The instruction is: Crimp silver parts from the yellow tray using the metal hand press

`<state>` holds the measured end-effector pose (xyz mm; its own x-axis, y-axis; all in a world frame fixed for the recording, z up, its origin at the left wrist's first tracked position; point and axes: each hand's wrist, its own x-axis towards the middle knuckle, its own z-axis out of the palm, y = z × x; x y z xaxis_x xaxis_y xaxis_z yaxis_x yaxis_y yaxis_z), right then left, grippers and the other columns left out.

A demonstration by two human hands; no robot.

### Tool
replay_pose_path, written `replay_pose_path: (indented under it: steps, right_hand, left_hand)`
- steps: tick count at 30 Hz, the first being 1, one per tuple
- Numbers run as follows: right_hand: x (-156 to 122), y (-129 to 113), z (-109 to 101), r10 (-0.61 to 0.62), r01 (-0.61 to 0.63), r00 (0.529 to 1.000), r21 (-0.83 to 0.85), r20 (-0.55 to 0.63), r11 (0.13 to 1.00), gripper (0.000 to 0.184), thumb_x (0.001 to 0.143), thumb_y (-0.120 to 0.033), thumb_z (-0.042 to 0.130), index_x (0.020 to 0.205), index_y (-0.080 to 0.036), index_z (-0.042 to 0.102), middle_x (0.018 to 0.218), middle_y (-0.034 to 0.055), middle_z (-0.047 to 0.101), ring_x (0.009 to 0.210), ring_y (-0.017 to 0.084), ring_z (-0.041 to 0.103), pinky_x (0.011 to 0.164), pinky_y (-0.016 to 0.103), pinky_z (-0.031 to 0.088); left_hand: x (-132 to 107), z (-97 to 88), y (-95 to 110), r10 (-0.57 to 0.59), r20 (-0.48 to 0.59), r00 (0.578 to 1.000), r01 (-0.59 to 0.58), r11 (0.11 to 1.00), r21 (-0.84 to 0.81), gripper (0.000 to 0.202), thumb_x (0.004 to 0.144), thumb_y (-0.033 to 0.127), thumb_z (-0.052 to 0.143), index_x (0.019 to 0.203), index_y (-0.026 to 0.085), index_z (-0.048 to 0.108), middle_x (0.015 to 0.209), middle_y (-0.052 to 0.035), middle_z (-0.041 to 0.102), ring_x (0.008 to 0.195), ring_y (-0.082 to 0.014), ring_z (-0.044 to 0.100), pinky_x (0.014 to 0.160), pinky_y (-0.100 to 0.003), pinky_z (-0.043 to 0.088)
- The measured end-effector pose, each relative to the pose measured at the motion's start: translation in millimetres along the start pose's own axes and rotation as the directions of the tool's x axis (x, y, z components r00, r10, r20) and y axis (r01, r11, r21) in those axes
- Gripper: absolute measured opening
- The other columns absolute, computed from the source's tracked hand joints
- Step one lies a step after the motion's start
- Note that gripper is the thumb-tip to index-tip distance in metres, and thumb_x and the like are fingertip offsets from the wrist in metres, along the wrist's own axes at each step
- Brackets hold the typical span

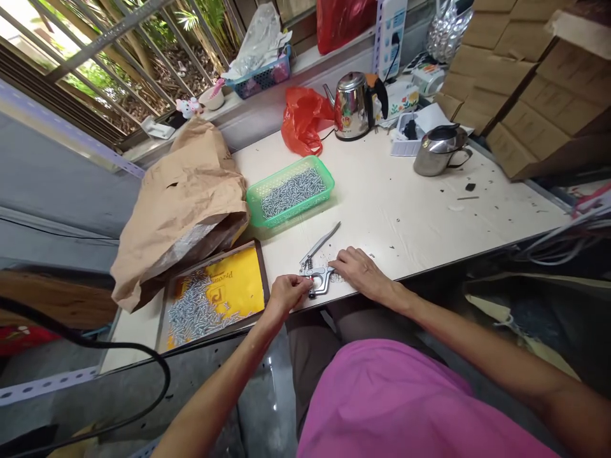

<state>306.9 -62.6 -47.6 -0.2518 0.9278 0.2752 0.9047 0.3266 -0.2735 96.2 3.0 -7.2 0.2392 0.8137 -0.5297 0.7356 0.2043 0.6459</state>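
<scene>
A silver hand-plier tool (323,277) with a spring and one long raised handle lies at the table's front edge. My left hand (287,293) is at its left side, thumb and fingertips pinched together at its jaws; what they pinch is too small to make out. My right hand (359,270) rests on the table at the tool's right side, fingers bent and fingertips against or just beside its frame. Tiny pale pieces (337,278) lie under and near those fingers. Left of me, a shallow tray (261,275) with a yellow lining holds many small silver metal parts (193,312).
A green plastic basket (326,198) of similar metal parts (293,191) stands behind the tool. A brown paper bag (186,184) leans at the left. Farther back are a red plastic bag (305,121), an electric kettle (351,108) and a steel pot (435,152). Cardboard (520,83) is stacked right.
</scene>
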Motion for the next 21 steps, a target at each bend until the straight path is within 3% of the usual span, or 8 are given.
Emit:
replay_pose_path:
  steps: [8, 16, 21]
  right_hand:
    - [0.3, 0.6, 2.5, 0.007, -0.007, 1.0, 0.003, 0.006, 1.0, 0.025, 0.094, -0.011, 0.046, 0.108, -0.019, 0.065, 0.095, 0.0079, 0.057, 0.09, 0.022, 0.044, 0.078, 0.033, 0.031]
    - [-0.7, 0.4, 1.1, 0.016, -0.016, 1.0, 0.001, 0.007, 1.0, 0.023, 0.094, -0.011, 0.045, 0.102, -0.018, 0.065, 0.093, 0.0076, 0.057, 0.087, 0.021, 0.043, 0.076, 0.033, 0.03]
    - [-0.9, 1.9, 3.8, 0.013, -0.013, 1.0, 0.012, -0.005, 1.0, 0.022, 0.093, -0.01, 0.047, 0.101, -0.019, 0.065, 0.093, 0.0077, 0.056, 0.087, 0.021, 0.042, 0.076, 0.032, 0.03]
  left_hand:
    - [-2.6, 0.6, 3.7, -0.009, -0.041, 0.999, 0.011, 0.998, 0.068, 0.035, 0.068, 0.049, 0.066, 0.06, 0.014, 0.063, 0.041, 0.0048, 0.046, 0.039, -0.0066, 0.036, 0.043, -0.021, 0.024]
    - [-4.9, -4.0, 13.2, -0.118, 0.178, 0.977, 0.149, 0.973, -0.174, 0.042, 0.058, 0.052, 0.076, 0.057, 0.014, 0.057, 0.042, 0.0057, 0.045, 0.035, -0.0037, 0.031, 0.038, -0.021, 0.016]
    - [-4.9, -6.9, 15.4, -0.168, 0.272, 0.948, 0.218, 0.962, -0.167, 0.043, 0.055, 0.05, 0.079, 0.063, 0.013, 0.059, 0.046, 0.005, 0.048, 0.036, -0.0031, 0.033, 0.037, -0.02, 0.016]
